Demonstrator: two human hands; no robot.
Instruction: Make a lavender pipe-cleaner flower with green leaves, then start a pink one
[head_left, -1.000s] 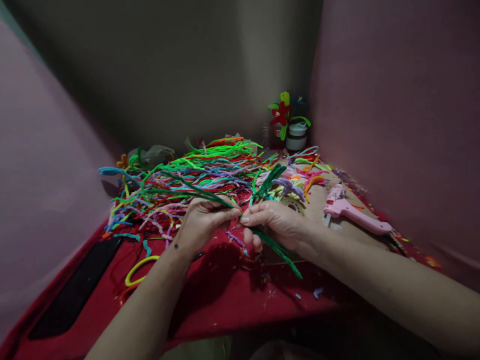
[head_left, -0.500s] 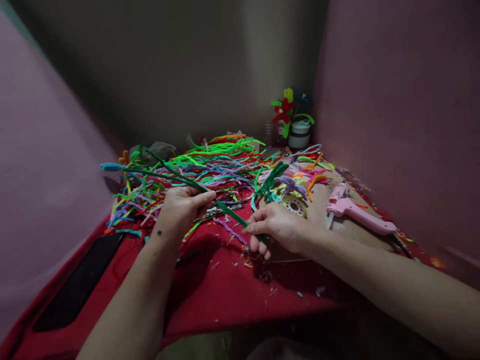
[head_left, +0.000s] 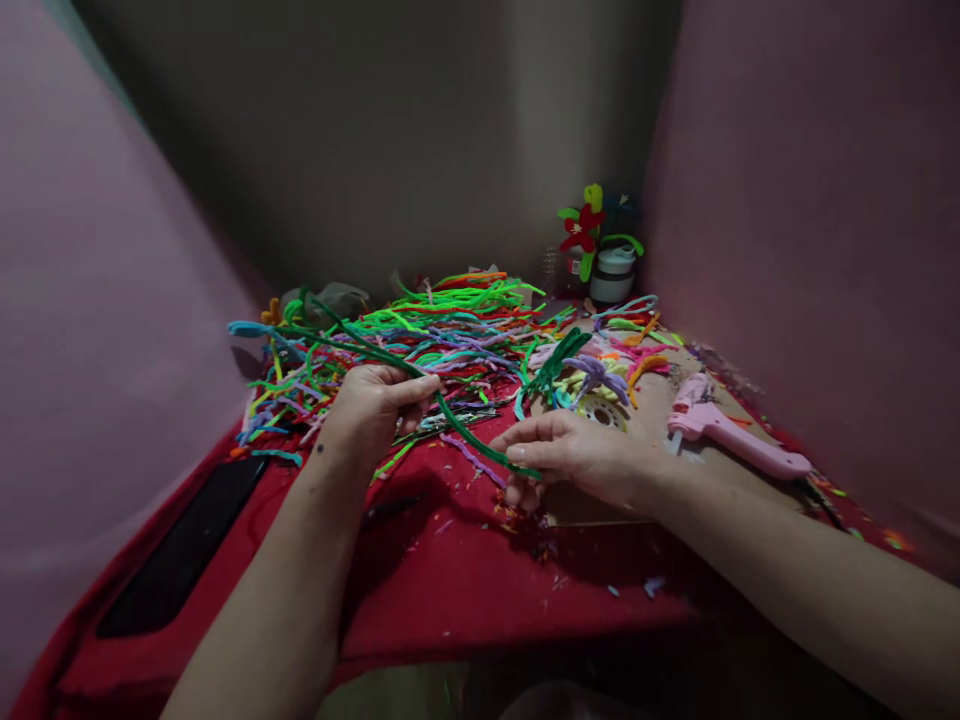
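Observation:
A long dark green pipe cleaner (head_left: 465,437) runs between my two hands above a red cloth (head_left: 465,580). My left hand (head_left: 371,405) is closed round it near its middle, and its far end reaches back over the pile. My right hand (head_left: 570,455) pinches its near end between thumb and fingers. Behind the hands lies a wide heap of pipe cleaners (head_left: 420,340) in many colours.
A pink glue gun (head_left: 731,435) lies on brown card at the right. A bunch of green stems and purple loops (head_left: 577,370) sits beside a round yellow-white object. Pipe-cleaner flowers (head_left: 589,225) and a white jar (head_left: 613,275) stand in the far corner. Walls close in on both sides.
My hands have moved apart along the green pipe cleaner: the left slid back toward the pile, the right now holds the near end, which no longer trails past it.

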